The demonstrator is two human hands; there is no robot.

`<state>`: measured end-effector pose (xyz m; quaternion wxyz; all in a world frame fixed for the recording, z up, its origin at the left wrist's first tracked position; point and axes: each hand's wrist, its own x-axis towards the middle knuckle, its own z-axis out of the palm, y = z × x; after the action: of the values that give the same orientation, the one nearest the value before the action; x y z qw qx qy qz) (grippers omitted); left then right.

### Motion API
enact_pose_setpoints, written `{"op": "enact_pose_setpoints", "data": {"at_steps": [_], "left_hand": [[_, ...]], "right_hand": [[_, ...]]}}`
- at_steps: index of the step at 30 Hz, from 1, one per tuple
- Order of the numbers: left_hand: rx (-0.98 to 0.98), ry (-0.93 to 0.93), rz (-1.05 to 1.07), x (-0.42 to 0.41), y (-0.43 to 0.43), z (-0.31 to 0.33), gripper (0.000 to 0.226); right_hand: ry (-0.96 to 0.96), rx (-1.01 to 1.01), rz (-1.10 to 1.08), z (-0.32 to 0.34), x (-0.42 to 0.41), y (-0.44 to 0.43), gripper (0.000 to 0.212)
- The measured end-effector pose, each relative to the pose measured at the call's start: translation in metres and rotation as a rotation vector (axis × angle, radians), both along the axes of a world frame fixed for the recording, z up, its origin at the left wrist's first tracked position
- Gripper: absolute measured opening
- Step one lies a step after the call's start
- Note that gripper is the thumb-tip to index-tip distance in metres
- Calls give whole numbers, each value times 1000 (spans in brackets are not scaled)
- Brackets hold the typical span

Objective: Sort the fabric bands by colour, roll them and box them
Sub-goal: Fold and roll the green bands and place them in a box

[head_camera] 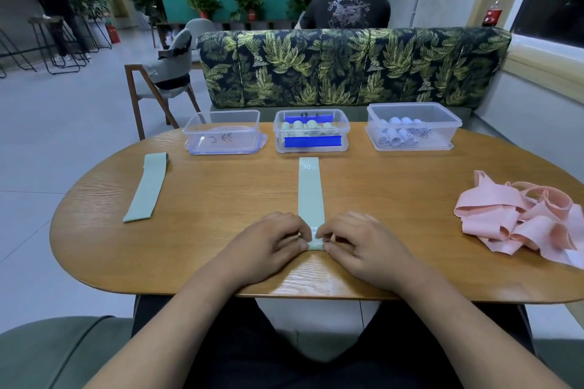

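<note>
Two hands are pinching the near end of the green band [311,196]: left hand [271,237] and right hand [357,240] side by side, fingertips curling its edge over. I am seeing this band lying flat on the table [221,262], running from just before the middle box [279,133] toward me. Left of that box a second green band [147,186] is lying flat; right of it, nearer me, pink bands [518,221] are sitting heaped.
</note>
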<state>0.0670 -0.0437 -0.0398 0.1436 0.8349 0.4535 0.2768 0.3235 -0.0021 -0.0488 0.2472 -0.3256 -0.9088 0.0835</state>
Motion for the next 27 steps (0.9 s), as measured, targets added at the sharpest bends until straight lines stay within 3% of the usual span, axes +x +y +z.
{"op": "enact_pose_setpoints", "data": {"at_steps": [18,27], "left_hand": [[107,74,28,0,-7,-2,11],[129,56,86,1,-7,-6,18]], "right_hand": [[20,60,-5,-3,1,-1,9],[13,55,-45,-3,0,0,19]]}}
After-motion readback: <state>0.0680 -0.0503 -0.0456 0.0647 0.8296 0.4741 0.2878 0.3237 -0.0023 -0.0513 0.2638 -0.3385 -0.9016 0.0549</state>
